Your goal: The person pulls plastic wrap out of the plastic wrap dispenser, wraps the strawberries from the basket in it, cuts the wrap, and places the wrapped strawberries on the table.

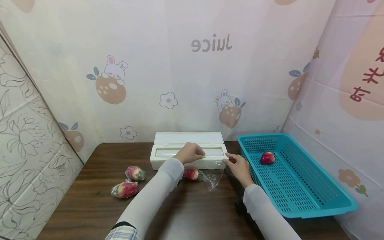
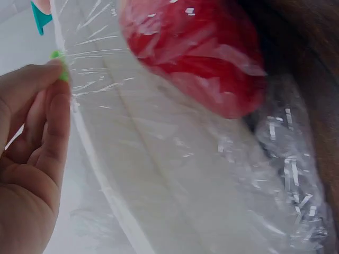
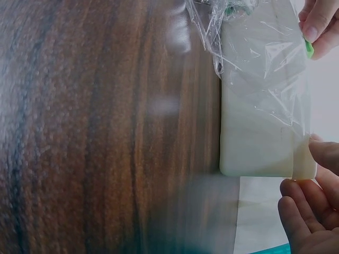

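Note:
A white cling film dispenser (image 1: 187, 163) lies on the table with its lid (image 1: 189, 137) raised at the back. My left hand (image 1: 190, 153) pinches a small green slider (image 2: 55, 55) on the dispenser's edge. My right hand (image 1: 238, 168) grips the dispenser's right front corner between thumb and fingers. Clear cling film (image 1: 213, 181) hangs over the front and bunches on the table. A red fruit (image 2: 196, 58) lies against the dispenser's front with film over it, partly hidden by the left forearm in the head view.
Left of the arms lie two red fruits wrapped in film, one (image 1: 135, 173) behind the other (image 1: 125, 189). A blue plastic basket (image 1: 312, 196) stands at the right, holding one red fruit (image 1: 267, 158). Patterned cloth walls (image 1: 168, 66) border the wooden table (image 1: 90, 213).

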{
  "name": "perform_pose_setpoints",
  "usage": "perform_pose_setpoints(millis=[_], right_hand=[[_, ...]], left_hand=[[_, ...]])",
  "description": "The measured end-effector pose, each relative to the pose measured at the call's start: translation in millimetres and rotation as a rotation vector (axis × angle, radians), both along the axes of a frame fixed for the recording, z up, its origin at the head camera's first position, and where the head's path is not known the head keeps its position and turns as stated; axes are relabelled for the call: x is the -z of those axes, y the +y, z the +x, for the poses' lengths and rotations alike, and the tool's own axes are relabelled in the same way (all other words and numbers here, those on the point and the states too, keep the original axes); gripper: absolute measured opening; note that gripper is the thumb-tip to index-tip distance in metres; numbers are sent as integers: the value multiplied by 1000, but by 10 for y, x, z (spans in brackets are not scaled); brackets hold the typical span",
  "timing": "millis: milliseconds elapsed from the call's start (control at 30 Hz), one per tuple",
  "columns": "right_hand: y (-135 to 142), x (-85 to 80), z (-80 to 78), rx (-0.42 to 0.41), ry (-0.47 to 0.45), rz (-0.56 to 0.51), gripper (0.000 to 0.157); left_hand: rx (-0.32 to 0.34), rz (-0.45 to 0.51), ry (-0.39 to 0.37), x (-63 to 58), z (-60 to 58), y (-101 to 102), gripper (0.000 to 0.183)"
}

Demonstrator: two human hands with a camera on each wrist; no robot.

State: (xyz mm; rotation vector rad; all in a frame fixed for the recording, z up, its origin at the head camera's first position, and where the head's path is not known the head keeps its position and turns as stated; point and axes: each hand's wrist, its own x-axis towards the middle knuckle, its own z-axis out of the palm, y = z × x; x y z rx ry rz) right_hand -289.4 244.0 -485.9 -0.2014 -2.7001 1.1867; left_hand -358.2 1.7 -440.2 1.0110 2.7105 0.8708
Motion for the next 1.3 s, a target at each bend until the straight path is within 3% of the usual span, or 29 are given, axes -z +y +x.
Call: perform_pose_setpoints(millis=[233,433,767,1033,1167,1300], right_hand=[[21,25,1,-5,22,21,47],[31,21,10,-13,30,22,46],[24,37,-10,-10,30,27,45],[16,34,7,-16,8,19,45],[16,40,9,-20,-7,14,46],[11,39,0,-26,-4,20,47]], left_hand=[[-50,121,-48,103,-5,24,16],[-35,136,-42,117,4,40,18],[42,59,-13,77,37,124,27],[109,-44,-1,57,30,216,49],[99,-72,-14,25,32,256,44],[43,-38,6,8,38,283,29]])
